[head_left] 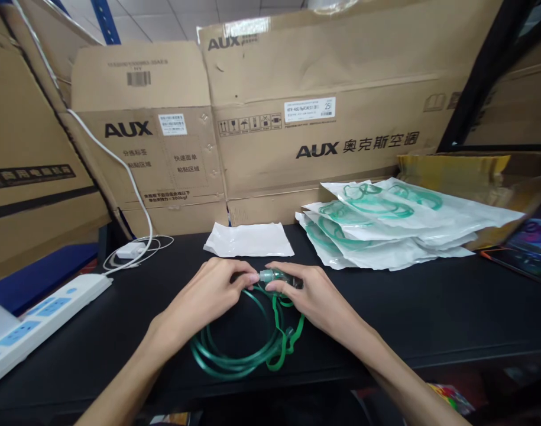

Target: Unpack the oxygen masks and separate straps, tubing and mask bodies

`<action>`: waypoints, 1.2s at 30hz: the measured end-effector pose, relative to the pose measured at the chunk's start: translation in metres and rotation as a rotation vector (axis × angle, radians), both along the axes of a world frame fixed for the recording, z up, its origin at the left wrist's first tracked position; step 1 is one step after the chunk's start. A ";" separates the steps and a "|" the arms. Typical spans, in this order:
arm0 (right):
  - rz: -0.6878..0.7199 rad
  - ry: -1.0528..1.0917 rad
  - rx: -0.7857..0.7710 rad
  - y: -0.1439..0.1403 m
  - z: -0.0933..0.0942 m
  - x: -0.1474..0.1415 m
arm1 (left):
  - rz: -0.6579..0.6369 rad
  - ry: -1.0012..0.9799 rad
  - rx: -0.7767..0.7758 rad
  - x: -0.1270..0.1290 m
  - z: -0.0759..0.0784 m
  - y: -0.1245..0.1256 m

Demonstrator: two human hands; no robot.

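Observation:
Both hands meet over a black table. My left hand pinches the end of a green tube, its fingertips at a small clear connector. My right hand covers and grips a clear green mask piece joined to that connector. A coil of green tubing with a green strap hangs below both hands onto the table. An empty white pouch lies flat just beyond the hands.
A stack of sealed white pouches with green masks inside lies at the right. A white power strip and charger cable sit at the left. Large cardboard boxes wall the back. A yellow-edged box stands at the far right.

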State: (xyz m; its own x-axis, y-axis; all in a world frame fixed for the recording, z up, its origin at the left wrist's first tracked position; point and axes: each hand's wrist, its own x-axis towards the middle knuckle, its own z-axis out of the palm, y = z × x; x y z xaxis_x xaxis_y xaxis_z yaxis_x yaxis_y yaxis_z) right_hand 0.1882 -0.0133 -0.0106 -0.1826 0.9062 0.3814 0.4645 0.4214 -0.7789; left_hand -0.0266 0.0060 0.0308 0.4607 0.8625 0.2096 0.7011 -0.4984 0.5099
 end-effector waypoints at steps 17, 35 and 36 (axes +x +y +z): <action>0.033 -0.009 -0.086 0.000 0.011 0.000 | 0.012 -0.211 0.225 0.004 -0.022 -0.008; -0.028 -0.022 0.088 -0.008 0.004 -0.011 | -0.030 -0.210 0.233 0.007 -0.020 -0.015; -0.028 -0.038 0.129 -0.009 0.004 -0.011 | -0.037 -0.212 0.220 0.006 -0.020 -0.015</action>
State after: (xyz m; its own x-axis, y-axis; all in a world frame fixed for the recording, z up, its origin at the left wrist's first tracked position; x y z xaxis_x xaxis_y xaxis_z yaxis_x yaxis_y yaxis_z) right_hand 0.1773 -0.0219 -0.0065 -0.1742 0.8549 0.4886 0.5056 0.5034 -0.7006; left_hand -0.0202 -0.0090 0.0112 0.4172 0.7690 0.4844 0.5694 -0.6366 0.5202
